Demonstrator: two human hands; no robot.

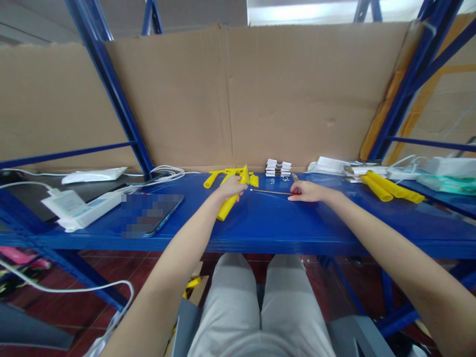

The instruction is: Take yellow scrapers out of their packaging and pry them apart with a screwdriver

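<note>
My left hand (231,188) is closed around a yellow plastic part with a tube-like handle (226,209), whose upper end shows above the fingers. My right hand (307,191) grips a screwdriver (269,192) by its red handle. The thin metal shaft points left, its tip close to the yellow part; whether they touch I cannot tell. Just behind the left hand lie more yellow pieces (211,179). Small metal bits, seemingly screws (272,181), are scattered on the blue tabletop (260,218) behind the shaft. Beyond them sits a stack of white pieces with dark bands (278,167).
At left are a tablet-like dark device (167,214), a white power strip (96,208) and coiled white cables (169,172). Yellow tubes (377,187) and white packets (329,165) lie at right. Cardboard (278,94) and blue posts (119,99) bound the back.
</note>
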